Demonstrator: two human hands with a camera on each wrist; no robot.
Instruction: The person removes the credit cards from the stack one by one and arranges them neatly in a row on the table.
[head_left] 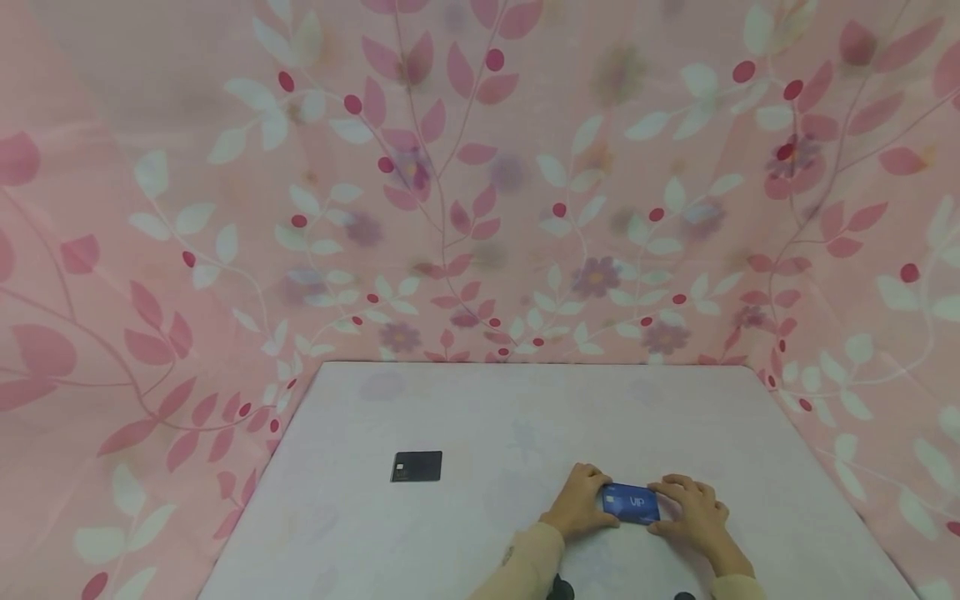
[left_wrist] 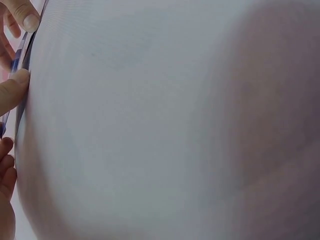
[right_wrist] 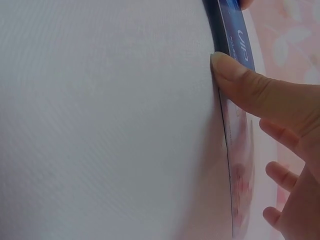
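A blue bank card (head_left: 631, 503) marked VIP, with a chip at its left, lies between both hands low over the white table in the head view. My left hand (head_left: 581, 503) grips its left end, fingers at the upper corner and thumb at the lower. At the right end, my right hand (head_left: 692, 515) holds the card the same way. The right wrist view shows the card (right_wrist: 241, 37) nearly edge-on, the right thumb (right_wrist: 250, 85) on its near edge. Only a sliver of the card shows in the left wrist view, beside a thumb (left_wrist: 12, 92).
A black chip card (head_left: 417, 467) lies flat on the white table (head_left: 337, 542), left of the hands. Pink floral fabric (head_left: 480, 208) surrounds the table at the back and sides. Small dark round objects (head_left: 561, 589) show at the front edge, near the left sleeve.
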